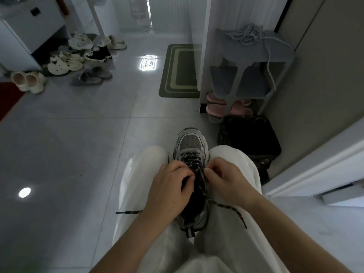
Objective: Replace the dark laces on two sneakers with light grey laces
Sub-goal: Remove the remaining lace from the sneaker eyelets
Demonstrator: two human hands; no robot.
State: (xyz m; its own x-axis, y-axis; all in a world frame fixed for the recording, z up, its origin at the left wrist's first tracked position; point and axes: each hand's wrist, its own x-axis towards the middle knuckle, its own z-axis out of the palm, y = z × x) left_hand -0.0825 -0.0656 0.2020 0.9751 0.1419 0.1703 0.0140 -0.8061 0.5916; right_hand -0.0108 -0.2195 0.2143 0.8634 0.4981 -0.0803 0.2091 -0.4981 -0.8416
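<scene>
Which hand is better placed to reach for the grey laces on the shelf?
Right, likely: the grey laces lie on the shelf ahead to the right, nearer the right hand. Both hands now pinch the dark lace; the left hand could steady the sneaker.

— How is the light?

— Dim, cool and bluish-grey. The brightest thing is a hard white glare on the glossy floor beside the green mat. There is also a small round reflection at lower left.

— And sharpness?

— Fair in the middle, but the far end of the room is hazy and washed out. The sneaker opening is solid black shadow. The door frame slants and bows towards the right edge.
</scene>
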